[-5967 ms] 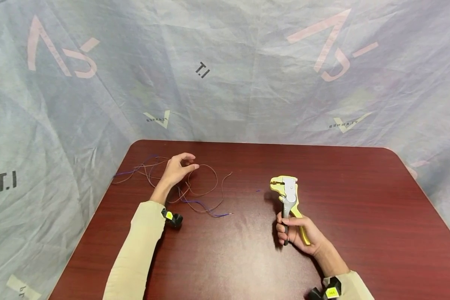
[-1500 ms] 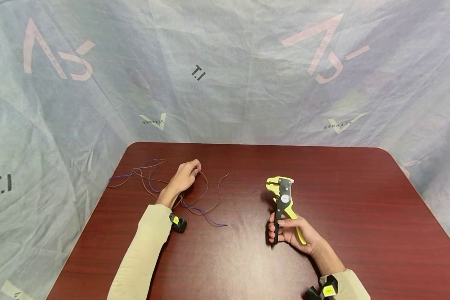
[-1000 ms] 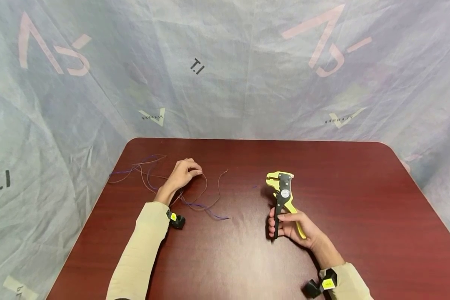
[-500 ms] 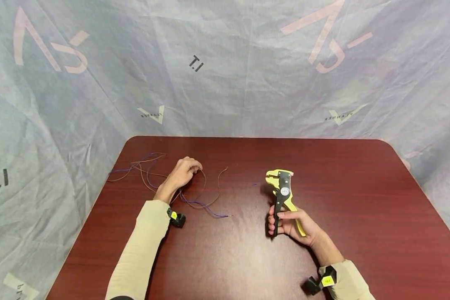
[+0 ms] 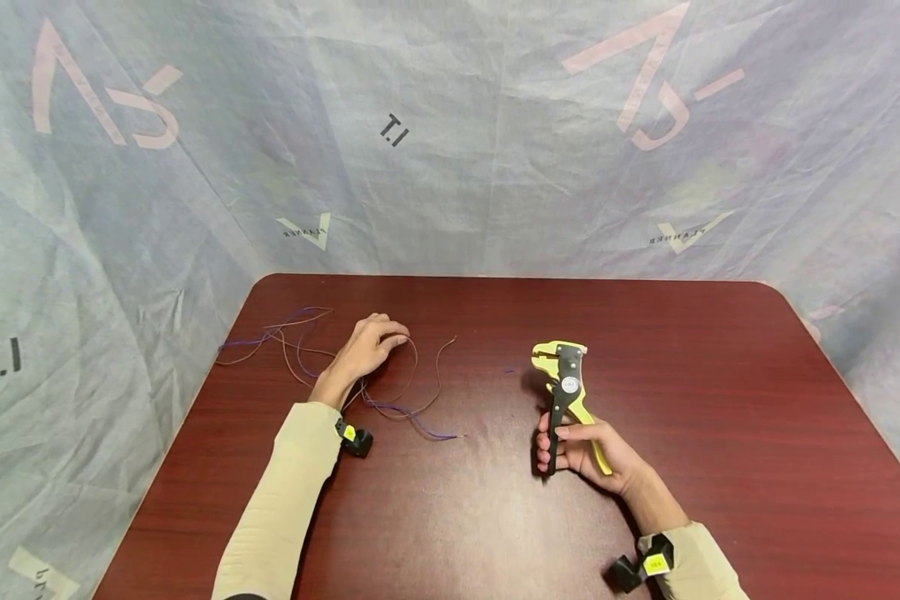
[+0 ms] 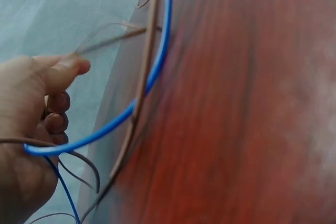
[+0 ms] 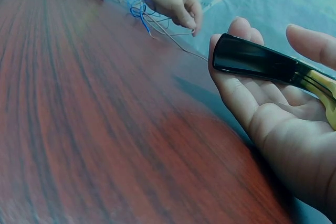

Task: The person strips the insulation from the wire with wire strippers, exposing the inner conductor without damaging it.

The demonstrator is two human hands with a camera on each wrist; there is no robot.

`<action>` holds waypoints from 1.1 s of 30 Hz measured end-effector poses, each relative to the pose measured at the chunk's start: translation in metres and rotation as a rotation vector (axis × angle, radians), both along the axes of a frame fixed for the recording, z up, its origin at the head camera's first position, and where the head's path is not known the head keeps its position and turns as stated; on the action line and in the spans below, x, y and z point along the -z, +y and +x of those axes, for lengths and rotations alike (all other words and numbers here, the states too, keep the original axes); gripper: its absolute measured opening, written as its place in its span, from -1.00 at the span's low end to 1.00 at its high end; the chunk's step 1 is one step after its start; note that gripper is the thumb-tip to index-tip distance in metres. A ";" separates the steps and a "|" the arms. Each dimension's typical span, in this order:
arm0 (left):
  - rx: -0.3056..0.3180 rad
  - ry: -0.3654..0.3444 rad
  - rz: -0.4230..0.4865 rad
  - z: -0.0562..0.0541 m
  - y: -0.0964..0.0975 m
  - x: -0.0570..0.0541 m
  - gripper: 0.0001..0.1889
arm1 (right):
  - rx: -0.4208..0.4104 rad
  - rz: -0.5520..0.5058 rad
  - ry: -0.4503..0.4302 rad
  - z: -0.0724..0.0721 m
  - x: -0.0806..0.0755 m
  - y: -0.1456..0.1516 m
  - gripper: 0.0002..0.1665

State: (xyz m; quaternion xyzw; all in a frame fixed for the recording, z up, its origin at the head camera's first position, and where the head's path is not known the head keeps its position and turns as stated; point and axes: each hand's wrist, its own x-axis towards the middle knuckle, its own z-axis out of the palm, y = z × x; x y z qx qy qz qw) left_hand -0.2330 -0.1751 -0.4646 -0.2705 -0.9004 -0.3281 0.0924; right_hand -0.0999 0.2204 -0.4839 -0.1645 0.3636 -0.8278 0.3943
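My left hand [image 5: 366, 344] is over the far left part of the table, thumb and forefinger pinching a thin brown wire [image 6: 113, 40]. That wire loops away from the fingertips. A blue wire [image 6: 167, 30] and more brown wire cross in front of the palm in the left wrist view. On the right, my right hand [image 5: 607, 454] holds a yellow and black wire stripper [image 5: 570, 367], its head upward and its handles spread apart. The right wrist view shows the stripper's black handle [image 7: 257, 59] lying against the fingers.
Tangled brown and blue wires [image 5: 281, 333] spread left to the edge of the red-brown table [image 5: 450, 517]. One blue wire end [image 5: 442, 437] has a bared tip. A tiny blue scrap [image 5: 510, 371] lies between the hands. Grey printed sheeting [image 5: 450, 167] hangs behind.
Since six seconds ago, the left hand has shifted slightly right and its parted fingers have closed on the brown wire. The wire stripper has turned from its silver side to its black side.
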 end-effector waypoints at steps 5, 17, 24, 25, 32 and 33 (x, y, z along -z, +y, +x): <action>0.013 -0.011 0.014 0.001 -0.001 0.000 -0.88 | 0.000 -0.007 -0.006 0.001 -0.001 -0.001 -0.54; -0.019 -0.029 -0.013 0.006 0.003 -0.005 -0.83 | -0.007 -0.009 -0.018 0.001 -0.001 0.001 -0.53; -0.029 -0.020 0.003 0.007 0.003 -0.005 -0.84 | -0.008 -0.013 -0.012 0.001 -0.001 0.001 -0.53; -0.038 -0.020 0.004 0.007 0.003 -0.005 -0.85 | -0.008 -0.012 -0.012 0.000 -0.001 0.001 -0.53; -0.077 -0.068 0.020 0.009 0.005 -0.010 -0.83 | -0.013 -0.013 -0.012 0.001 -0.001 0.001 -0.52; -0.076 -0.077 0.020 0.009 0.005 -0.010 -0.83 | -0.012 -0.013 -0.012 0.001 -0.001 0.001 -0.52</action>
